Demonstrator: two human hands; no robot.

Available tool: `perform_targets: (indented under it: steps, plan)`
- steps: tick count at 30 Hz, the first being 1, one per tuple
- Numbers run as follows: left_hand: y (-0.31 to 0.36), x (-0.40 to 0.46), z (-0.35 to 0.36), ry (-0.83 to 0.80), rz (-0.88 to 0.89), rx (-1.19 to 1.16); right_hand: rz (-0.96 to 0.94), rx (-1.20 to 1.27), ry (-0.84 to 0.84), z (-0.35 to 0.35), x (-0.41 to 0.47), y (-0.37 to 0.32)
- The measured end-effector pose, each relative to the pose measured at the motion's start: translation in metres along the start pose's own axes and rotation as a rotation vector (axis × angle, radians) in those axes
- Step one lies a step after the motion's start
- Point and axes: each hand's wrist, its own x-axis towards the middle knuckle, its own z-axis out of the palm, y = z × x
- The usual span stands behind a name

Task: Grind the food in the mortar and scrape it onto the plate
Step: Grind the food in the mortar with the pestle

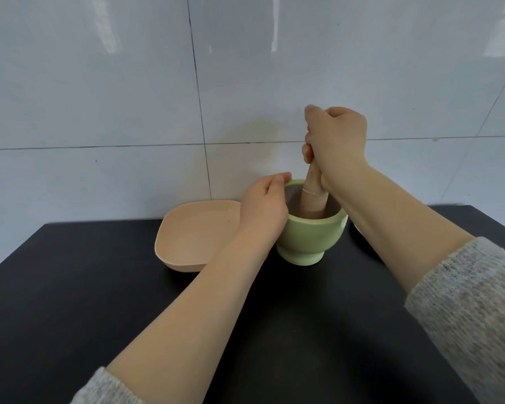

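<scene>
Green mortar (309,237) gripped at its left rim by left hand (264,209), right hand (337,141) fisted round upright pestle (314,193), pink plate (187,237) just left

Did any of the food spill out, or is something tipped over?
No, nothing looks wrong. The green mortar stands upright on the black table, held by the left hand. The right hand grips the pestle inside it. The plate beside it holds nothing yet.
</scene>
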Motion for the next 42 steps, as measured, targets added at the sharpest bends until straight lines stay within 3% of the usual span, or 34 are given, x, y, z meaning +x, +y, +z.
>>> perform_targets:
  steps: [11,18,33,42]
  plan:
    - [0.003,-0.004,-0.001,-0.002,-0.036,-0.026,0.041,0.159,-0.264,0.001,-0.015,-0.009]
    - [0.0,-0.001,0.0,0.021,-0.017,-0.005,-0.081,-0.024,-0.329,0.013,-0.027,-0.012]
    - [-0.001,-0.001,0.001,0.028,-0.056,-0.071,-0.013,0.183,-0.366,0.015,-0.025,-0.01]
    - [-0.005,0.001,0.002,0.043,-0.04,-0.097,-0.038,0.113,-0.351,0.026,-0.009,-0.004]
